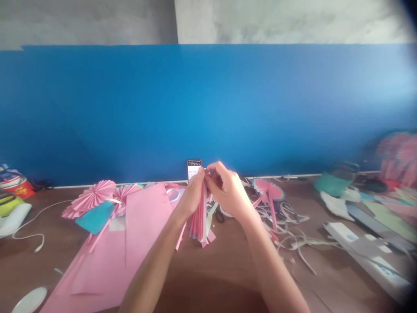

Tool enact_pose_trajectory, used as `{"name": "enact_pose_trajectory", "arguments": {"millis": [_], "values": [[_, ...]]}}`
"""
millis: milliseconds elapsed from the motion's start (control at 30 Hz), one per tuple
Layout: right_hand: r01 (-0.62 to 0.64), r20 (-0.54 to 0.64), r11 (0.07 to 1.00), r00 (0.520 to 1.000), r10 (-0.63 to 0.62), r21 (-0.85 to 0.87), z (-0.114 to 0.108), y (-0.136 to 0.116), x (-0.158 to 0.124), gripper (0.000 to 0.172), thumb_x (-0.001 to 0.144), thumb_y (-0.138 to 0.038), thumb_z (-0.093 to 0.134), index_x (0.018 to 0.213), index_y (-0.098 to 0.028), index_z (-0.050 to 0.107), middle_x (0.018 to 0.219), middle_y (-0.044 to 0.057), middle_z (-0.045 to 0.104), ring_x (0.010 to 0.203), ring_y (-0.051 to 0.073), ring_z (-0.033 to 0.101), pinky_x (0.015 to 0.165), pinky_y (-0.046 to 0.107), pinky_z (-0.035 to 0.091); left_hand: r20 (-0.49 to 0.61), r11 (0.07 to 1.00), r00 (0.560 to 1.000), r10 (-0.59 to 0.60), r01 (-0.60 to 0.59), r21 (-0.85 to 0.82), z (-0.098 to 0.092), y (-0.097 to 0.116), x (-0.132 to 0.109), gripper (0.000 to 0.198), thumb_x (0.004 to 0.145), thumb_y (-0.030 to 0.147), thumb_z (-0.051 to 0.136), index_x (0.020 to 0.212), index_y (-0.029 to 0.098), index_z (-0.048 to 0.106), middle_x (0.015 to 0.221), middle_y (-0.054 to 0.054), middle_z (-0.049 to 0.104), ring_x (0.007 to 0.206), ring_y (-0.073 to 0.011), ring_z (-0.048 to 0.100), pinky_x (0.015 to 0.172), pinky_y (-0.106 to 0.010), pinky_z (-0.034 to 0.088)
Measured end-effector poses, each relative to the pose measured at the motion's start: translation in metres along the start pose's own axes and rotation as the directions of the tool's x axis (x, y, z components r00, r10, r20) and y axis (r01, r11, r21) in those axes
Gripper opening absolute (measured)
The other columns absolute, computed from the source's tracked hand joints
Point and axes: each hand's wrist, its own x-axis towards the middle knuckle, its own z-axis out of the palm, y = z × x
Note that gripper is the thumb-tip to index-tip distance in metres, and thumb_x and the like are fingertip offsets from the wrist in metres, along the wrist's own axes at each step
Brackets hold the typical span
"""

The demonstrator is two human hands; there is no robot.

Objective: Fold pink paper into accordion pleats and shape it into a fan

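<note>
Between my hands hangs a bundle of pleated pink paper (pixel 196 219), its folds pressed together and its lower end fanning slightly. My left hand (pixel 193 193) is closed around its upper part. My right hand (pixel 224 187) pinches at the top edge with thumb and forefinger, close to the left fingertips; what lies between those fingers is too small to make out. Just behind the hands a phone (pixel 194 163) with a lit screen leans against the blue panel. Scissors (pixel 220 216) lie partly hidden by my right wrist.
Pink paper sheets (pixel 107 265) and folded pink fans (pixel 97 195) cover the left side. Tangled white strips (pixel 293 234) and a pink rosette (pixel 269 190) lie to the right, near a power strip (pixel 368 256). A blue panel (pixel 208 108) rises behind the table.
</note>
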Motion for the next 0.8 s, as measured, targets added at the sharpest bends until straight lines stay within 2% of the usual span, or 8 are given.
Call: {"name": "enact_pose_trajectory", "arguments": {"millis": [100,200,300,433,567,800], "values": [[-0.003,0.013,1.0,1.0,0.003,-0.023,0.001,0.001,0.001,0.002,0.095,-0.025,0.049,0.095,-0.023,0.05,0.058,-0.008,0.047,0.05,0.011,0.044,0.051,0.023,0.029,-0.009,0.999,1.0,0.016,-0.015,0.028,-0.001,0.0,0.001,0.054,0.093,0.064,0.045,0.078,0.016,0.063,0.054,0.002,0.05,0.05,-0.0124,0.047,0.051,-0.025,0.037],[-0.001,0.024,1.0,1.0,0.002,-0.025,-0.001,0.003,0.001,0.004,0.093,-0.022,0.048,0.09,-0.024,0.047,0.06,-0.008,0.049,0.051,0.011,0.044,0.053,0.023,0.029,0.004,1.0,1.0,0.008,-0.008,0.028,-0.001,-0.003,0.003,0.055,0.094,0.064,0.044,0.075,0.015,0.062,0.053,0.002,0.05,0.05,-0.0124,0.046,0.051,-0.026,0.037],[-0.008,0.041,1.0,0.999,0.008,0.003,-0.003,0.004,0.0,0.004,0.093,-0.023,0.048,0.09,-0.024,0.047,0.061,-0.007,0.051,0.052,0.011,0.046,0.053,0.022,0.031,0.024,0.999,1.0,-0.004,0.004,-0.032,-0.001,-0.005,0.004,0.053,0.093,0.064,0.047,0.077,0.015,0.062,0.055,0.002,0.05,0.05,-0.0117,0.046,0.05,-0.025,0.035],[-0.032,0.027,0.999,0.999,0.031,0.028,-0.003,0.003,0.0,0.007,0.095,-0.027,0.048,0.101,-0.024,0.049,0.059,-0.008,0.05,0.05,0.011,0.047,0.051,0.022,0.031,0.03,0.991,0.999,-0.023,0.027,-0.13,-0.002,-0.005,0.005,0.05,0.092,0.062,0.05,0.087,0.016,0.065,0.058,0.002,0.052,0.052,-0.0116,0.05,0.054,-0.024,0.039],[-0.045,0.0,0.999,0.999,0.045,-0.008,0.002,0.003,0.0,0.007,0.094,-0.027,0.048,0.1,-0.024,0.049,0.056,-0.009,0.048,0.047,0.011,0.048,0.05,0.022,0.03,0.014,0.984,0.999,-0.044,0.046,-0.174,-0.002,-0.007,0.006,0.053,0.09,0.065,0.051,0.082,0.015,0.066,0.056,0.002,0.051,0.051,-0.0117,0.05,0.052,-0.024,0.039],[-0.041,0.006,0.998,0.999,0.042,-0.037,0.003,0.004,0.001,0.003,0.094,-0.026,0.047,0.092,-0.024,0.049,0.054,-0.009,0.049,0.047,0.011,0.046,0.051,0.022,0.029,-0.031,0.989,0.999,0.017,-0.021,-0.146,0.002,-0.011,0.009,0.05,0.09,0.063,0.052,0.088,0.016,0.066,0.056,0.003,0.053,0.053,-0.0121,0.053,0.053,-0.024,0.041]]}}
